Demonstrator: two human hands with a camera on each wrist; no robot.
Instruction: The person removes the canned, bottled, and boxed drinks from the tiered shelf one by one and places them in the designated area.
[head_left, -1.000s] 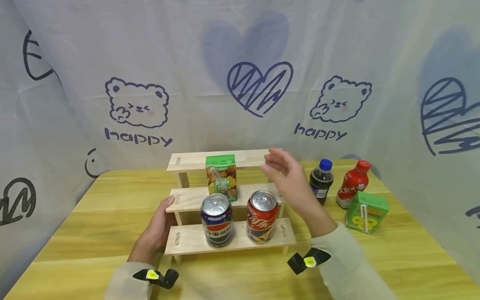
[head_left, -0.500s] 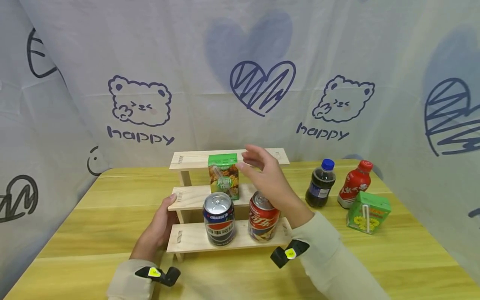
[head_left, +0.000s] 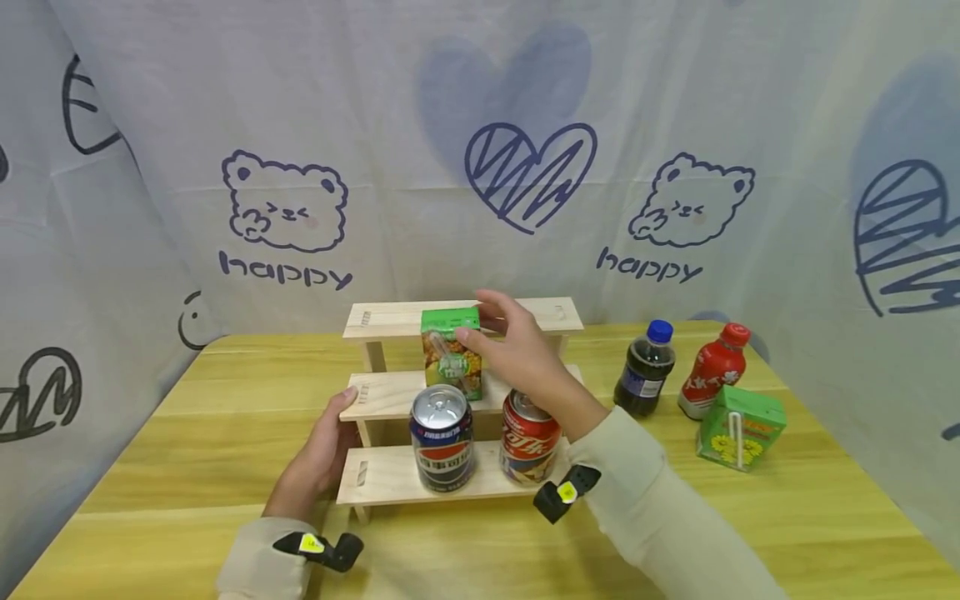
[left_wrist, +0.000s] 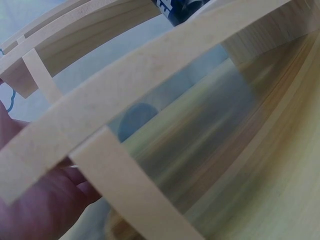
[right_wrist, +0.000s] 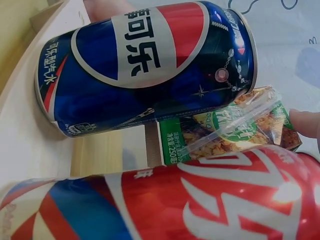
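Note:
A three-tier wooden stand [head_left: 397,485] stands on the table. My left hand [head_left: 321,454] grips the left end of its middle tier, thumb on top; the left wrist view shows the palm [left_wrist: 47,207] below a board. On the middle tier stands a green-topped juice box [head_left: 450,354] with a straw on its front. My right hand [head_left: 525,350] holds this box near its upper right edge, thumb at the front and fingers behind. A blue Pepsi can [head_left: 442,442] and a red cola can [head_left: 528,442] stand on the lowest tier. My right forearm partly covers the red can.
Right of the stand are a dark drink bottle with a blue cap [head_left: 645,371], a red bottle [head_left: 712,371] and another green juice box [head_left: 741,429]. A printed cloth [head_left: 420,233] hangs behind the wood-grain table [head_left: 195,450].
My right hand has moved left from the right end of the top tier to the juice box, and its thumb and fingers have closed on it. My left hand stays on the stand.

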